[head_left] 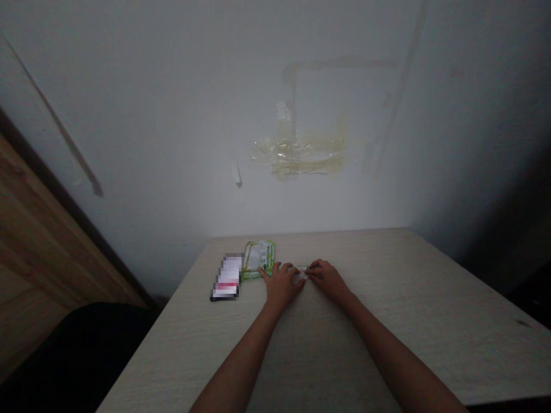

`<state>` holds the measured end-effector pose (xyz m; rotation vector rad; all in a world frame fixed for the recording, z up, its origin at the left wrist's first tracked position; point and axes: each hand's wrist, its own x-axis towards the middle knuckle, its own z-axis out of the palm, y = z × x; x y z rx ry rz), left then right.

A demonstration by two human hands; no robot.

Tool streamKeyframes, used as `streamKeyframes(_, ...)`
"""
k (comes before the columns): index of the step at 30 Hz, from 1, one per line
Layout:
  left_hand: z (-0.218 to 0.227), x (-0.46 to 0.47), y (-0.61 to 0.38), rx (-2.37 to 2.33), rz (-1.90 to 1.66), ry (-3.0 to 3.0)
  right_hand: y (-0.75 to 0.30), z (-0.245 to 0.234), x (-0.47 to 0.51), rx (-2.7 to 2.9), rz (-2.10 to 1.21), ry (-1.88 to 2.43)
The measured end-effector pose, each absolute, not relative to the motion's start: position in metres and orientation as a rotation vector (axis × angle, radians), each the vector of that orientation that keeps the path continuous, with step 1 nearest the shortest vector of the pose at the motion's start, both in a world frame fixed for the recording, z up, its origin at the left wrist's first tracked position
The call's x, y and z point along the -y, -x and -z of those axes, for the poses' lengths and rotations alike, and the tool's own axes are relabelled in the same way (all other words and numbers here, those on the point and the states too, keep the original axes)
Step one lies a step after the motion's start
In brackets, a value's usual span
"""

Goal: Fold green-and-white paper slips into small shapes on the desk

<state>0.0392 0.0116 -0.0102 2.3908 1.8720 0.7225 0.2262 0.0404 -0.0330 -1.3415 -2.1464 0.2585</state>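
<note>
A small, pale, partly see-through piece with pinkish marks (301, 275) lies low at the tabletop between my two hands; its kind is too small to tell. My left hand (280, 282) has its thumb and index finger at the left side of this piece, with the other fingers spread out to the left. From the right, my right hand (329, 279) pinches the piece's edge between bent fingers and thumb. A green and white printed packet (259, 258) lies flat just beyond my left hand, whose outer fingertips reach its lower right part.
Left of the packet lies a phone (228, 278) with a lit, blurred-out screen. The pale wooden table (318, 355) meets a white wall (172, 115) carrying peeling clear tape (301, 154). A wooden panel (51, 229) and a dark object (81, 350) stand at the left.
</note>
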Motion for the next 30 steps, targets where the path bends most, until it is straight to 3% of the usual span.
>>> streamKeyframes(30,0.0078,-0.0160,-0.0358,-1.720,-0.725,-2.508,-0.2285,0.0344,-0.0408,2.138,-0.259,1.325)
